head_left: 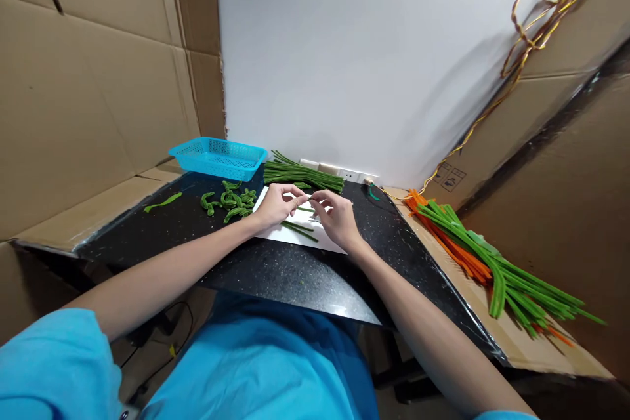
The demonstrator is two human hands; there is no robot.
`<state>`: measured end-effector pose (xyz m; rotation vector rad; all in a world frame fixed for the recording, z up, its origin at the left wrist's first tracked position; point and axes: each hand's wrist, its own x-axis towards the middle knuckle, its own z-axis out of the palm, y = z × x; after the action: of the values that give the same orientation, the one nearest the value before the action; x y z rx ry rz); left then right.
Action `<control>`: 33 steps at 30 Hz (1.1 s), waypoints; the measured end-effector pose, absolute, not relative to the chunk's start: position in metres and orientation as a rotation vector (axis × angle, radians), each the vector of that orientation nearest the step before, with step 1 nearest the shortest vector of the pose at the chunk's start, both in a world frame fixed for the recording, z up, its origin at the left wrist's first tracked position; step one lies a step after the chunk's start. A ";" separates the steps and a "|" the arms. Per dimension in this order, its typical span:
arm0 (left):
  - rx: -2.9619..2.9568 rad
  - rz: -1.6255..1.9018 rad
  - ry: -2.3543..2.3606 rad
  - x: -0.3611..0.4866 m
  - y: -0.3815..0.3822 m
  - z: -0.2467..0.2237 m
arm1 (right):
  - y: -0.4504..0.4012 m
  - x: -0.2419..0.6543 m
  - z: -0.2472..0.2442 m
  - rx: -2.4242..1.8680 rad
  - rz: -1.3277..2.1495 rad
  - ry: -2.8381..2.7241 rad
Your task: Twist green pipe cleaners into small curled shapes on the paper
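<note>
Over a white sheet (319,241), my left hand (278,205) and my right hand (336,215) meet with their fingertips close together. Each hand is pinched on a small dark green stem, mostly hidden by the fingers. Several loose green stems (300,230) lie on the sheet below the hands. Curled green fuzzy pieces (239,200) are piled just left of the sheet. Behind the hands rests a bundle of long dark green stems (302,175).
A blue plastic basket (216,157) stands at the back left of the black table (295,275). One light green strip (163,202) lies at the left. Bright green stems (516,282) and orange stems (453,246) lie on cardboard at the right. A socket strip (349,175) is by the wall.
</note>
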<state>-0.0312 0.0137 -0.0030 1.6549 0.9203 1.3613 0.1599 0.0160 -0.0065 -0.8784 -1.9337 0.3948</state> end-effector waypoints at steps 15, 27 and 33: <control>1.687 1.329 0.993 -0.031 0.013 -0.011 | 0.016 0.162 0.001 -0.827 1.123 -1.603; 1.879 1.311 0.898 -0.032 0.016 -0.014 | 0.020 0.164 -0.008 -0.880 1.092 -1.702; 1.870 1.314 0.924 -0.031 0.012 -0.009 | 0.021 0.164 -0.008 -0.878 1.097 -1.700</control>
<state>-0.0311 0.0123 -0.0091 1.8699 0.9242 1.3137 0.1639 0.0214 -0.0080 -0.8778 -1.7003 1.0969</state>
